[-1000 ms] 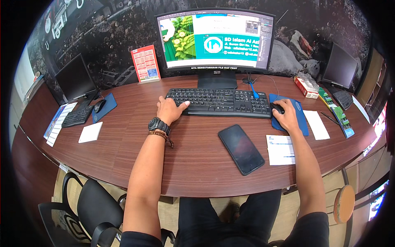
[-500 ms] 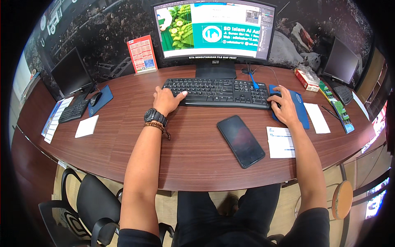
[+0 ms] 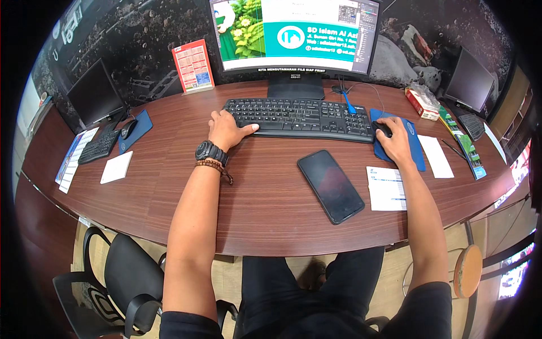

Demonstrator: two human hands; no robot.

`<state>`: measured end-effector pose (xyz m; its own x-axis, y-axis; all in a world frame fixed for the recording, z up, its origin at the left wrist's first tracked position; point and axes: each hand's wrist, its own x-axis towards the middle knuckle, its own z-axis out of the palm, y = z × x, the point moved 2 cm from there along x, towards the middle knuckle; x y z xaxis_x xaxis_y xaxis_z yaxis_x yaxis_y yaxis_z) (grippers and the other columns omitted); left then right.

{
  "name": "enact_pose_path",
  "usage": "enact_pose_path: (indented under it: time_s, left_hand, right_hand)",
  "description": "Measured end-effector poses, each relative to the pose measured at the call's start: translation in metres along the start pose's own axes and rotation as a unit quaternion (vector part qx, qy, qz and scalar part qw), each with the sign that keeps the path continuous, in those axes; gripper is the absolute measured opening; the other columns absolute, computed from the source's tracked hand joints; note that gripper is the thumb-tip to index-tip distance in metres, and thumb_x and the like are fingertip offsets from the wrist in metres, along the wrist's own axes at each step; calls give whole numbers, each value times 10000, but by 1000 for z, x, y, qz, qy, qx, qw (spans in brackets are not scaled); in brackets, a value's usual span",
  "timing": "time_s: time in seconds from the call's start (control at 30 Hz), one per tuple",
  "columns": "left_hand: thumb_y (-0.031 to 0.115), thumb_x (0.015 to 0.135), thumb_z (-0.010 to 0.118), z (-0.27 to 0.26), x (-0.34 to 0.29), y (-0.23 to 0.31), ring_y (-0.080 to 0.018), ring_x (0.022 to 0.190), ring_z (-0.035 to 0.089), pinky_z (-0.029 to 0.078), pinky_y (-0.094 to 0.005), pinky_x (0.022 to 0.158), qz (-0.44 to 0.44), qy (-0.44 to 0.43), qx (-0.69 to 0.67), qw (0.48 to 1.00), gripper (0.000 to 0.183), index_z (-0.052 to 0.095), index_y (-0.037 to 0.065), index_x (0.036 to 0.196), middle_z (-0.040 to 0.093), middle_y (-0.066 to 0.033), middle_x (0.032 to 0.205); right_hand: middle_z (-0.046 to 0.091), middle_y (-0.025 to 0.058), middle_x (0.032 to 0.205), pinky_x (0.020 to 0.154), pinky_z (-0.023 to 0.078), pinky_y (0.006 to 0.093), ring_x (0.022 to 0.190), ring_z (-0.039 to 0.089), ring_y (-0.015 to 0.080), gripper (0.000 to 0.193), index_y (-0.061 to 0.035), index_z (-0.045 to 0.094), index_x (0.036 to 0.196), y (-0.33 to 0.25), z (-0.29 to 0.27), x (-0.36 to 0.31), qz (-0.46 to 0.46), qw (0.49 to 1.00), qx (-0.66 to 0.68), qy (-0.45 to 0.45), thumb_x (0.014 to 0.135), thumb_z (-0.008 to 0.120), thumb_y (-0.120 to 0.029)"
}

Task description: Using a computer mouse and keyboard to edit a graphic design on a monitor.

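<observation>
Resting at the left end of 1 black keyboard [image 3: 299,120], my left hand [image 3: 227,133] has its thumb spread over the near keys, fingers loosely bent and gripping nothing. At right, my right hand [image 3: 395,140] is curled around 1 black mouse [image 3: 384,130] on 1 blue pad [image 3: 418,156]. Near, I log 1 dark phone [image 3: 331,186] and 1 white sheet [image 3: 387,190]; far, 1 monitor [image 3: 299,56].

Mouse [image 3: 384,129] ptly under R hand [image 3: 397,141]
</observation>
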<state>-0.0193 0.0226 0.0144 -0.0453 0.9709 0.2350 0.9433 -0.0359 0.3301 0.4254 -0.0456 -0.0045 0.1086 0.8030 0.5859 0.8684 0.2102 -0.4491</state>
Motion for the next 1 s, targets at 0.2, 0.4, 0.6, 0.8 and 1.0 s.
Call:
enact_pose_path:
  time_s: [0.2,0.4,0.6,0.8,1.0]
  left_hand:
    - [654,728,799,-2,-1,2,-503,1181,542,506,-480,987,-5,-4,6,1000,1046,520,-220,1230,490,-357,1284]
    - [649,725,805,-3,-1,2,-510,1176,542,505,-485,987,-2,-2,9,1000,1001,563,-201,1194,493,-365,1280]
    - [641,714,816,-3,-1,4,-494,1167,550,520,-490,960,-11,-4,4,1000,939,617,-161,1159,501,-340,1282]
    - [660,724,797,-4,0,2,-518,1159,558,519,-495,965,3,-8,8,1000,959,617,-186,1137,502,-379,1269]
    - [668,726,789,-4,-1,3,-514,1134,569,521,-502,951,13,-6,15,1000,929,644,-176,1087,518,-387,1239]
  right_hand:
    - [622,161,1175,978,482,415,1105,611,351,329,-24,714,1107,0,0,0,-3,1000,2,7,813,652,-159]
    - [627,167,1164,983,480,413,1106,613,346,325,-18,726,1090,0,0,0,-2,1000,14,6,809,655,-165]
    - [620,175,1176,997,474,415,1112,612,346,332,-24,730,1099,2,1,1,2,1000,6,-1,810,662,-173]
    - [617,174,1177,1000,471,417,1117,608,350,335,-31,729,1101,3,2,1,-1,1000,3,2,809,664,-181]
    - [617,161,1180,998,474,414,1121,606,348,343,-38,724,1111,3,1,1,6,1000,6,-2,811,656,-190]
